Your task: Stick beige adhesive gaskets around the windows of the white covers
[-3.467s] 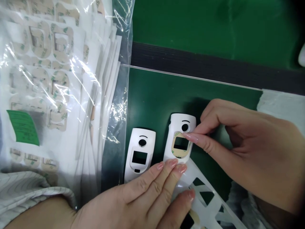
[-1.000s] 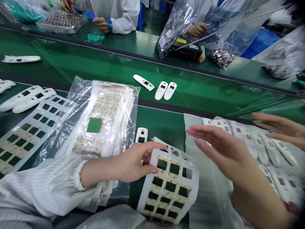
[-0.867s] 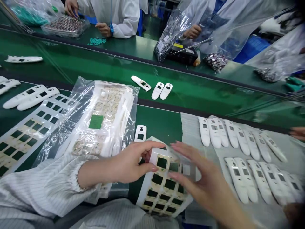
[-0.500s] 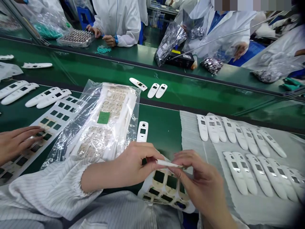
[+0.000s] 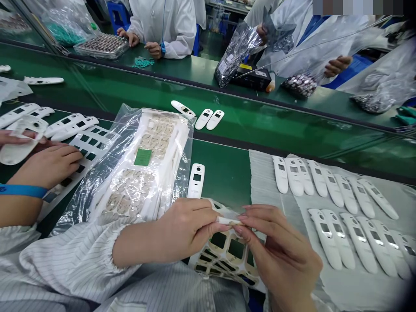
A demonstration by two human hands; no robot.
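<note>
My left hand (image 5: pixel 186 225) and my right hand (image 5: pixel 279 255) meet at the upper edge of a white sticker sheet (image 5: pixel 227 258) with dark square cut-outs. Both pinch that bent edge between thumb and fingers. One white plastic housing (image 5: pixel 196 180) lies on the green mat just beyond my left hand. Two rows of like white housings (image 5: pixel 328 203) lie on a grey foam sheet to the right. A clear bag of adhesive sheets (image 5: pixel 143 169) lies to the left.
A neighbour's hands (image 5: pixel 48 162) at the left hold a white housing (image 5: pixel 19 141) above another cut-out sheet. Three housings (image 5: pixel 201 117) ride on the green conveyor belt (image 5: pixel 130 93). Across it, people in white coats handle bags and a tray.
The view lifted from a close look at two housings to the whole bench. My right hand swung in from the right and joined my left on the sheet's edge. A neighbour's hands appeared at the left.
</note>
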